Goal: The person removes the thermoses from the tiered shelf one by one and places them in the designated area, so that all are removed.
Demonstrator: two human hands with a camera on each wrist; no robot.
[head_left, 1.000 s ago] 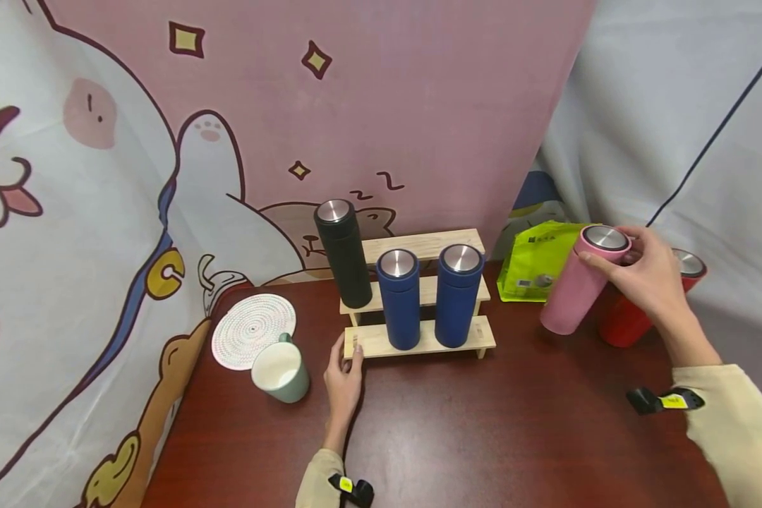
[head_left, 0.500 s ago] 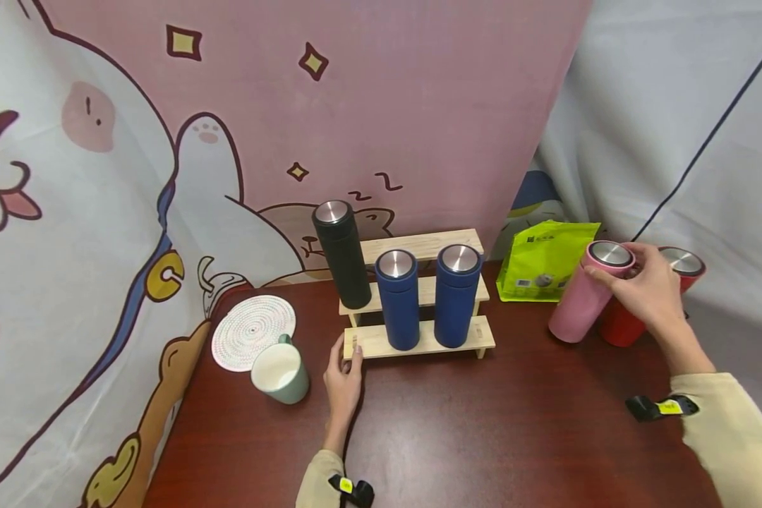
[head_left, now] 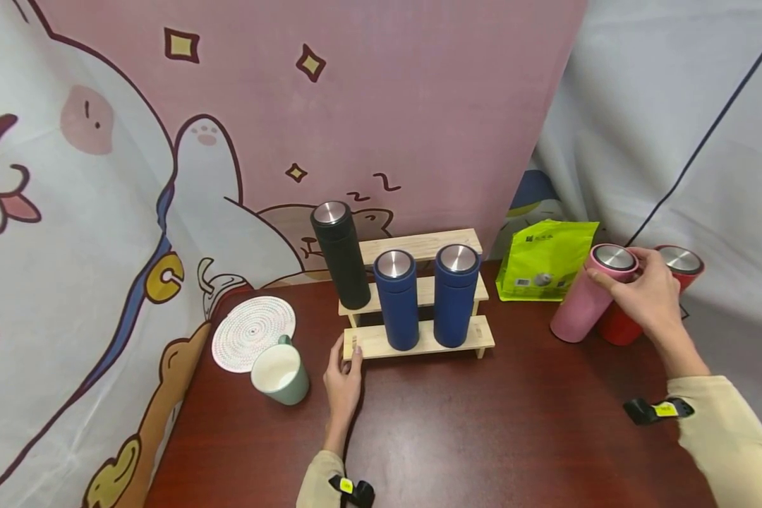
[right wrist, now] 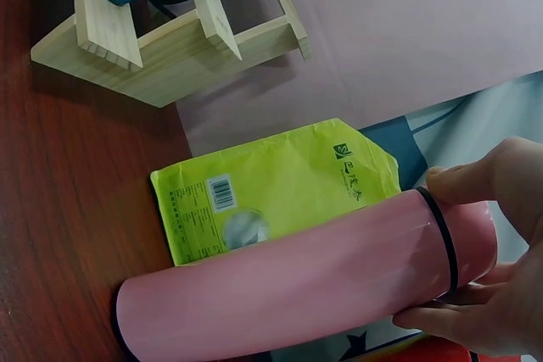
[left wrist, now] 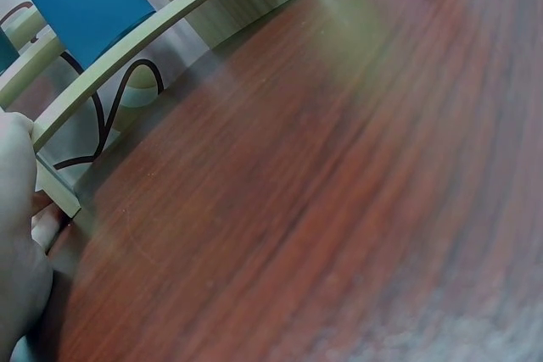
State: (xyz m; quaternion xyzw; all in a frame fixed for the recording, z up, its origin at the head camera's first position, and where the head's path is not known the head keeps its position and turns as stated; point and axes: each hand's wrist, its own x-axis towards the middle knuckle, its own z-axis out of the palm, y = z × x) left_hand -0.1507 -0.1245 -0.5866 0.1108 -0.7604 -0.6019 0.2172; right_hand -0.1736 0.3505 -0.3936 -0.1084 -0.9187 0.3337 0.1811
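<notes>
My right hand [head_left: 650,291] grips a pink thermos [head_left: 585,300] around its upper part, thumb on one side and fingers on the other. In the right wrist view the thermos [right wrist: 288,286] has a black ring below its lid and its base is at the table. A red thermos [head_left: 619,321] stands just behind it, partly hidden by my hand. My left hand [head_left: 343,377] holds the left end of the lowest step of a wooden tiered rack [head_left: 365,342], thumb on top. Two blue thermoses [head_left: 401,310] stand on that step, and a dark green thermos [head_left: 344,264] on the middle one.
A bright green pouch [head_left: 542,261] stands between the rack and the pink thermos. On the left lie a round woven mat [head_left: 248,328] and a pale green mug [head_left: 286,381] beside it. A printed cloth [head_left: 451,106] hangs behind the dark red table [head_left: 482,437].
My right hand has lowered the pink thermos and shifted it slightly right, closer to the red one. My left hand has stayed on the rack.
</notes>
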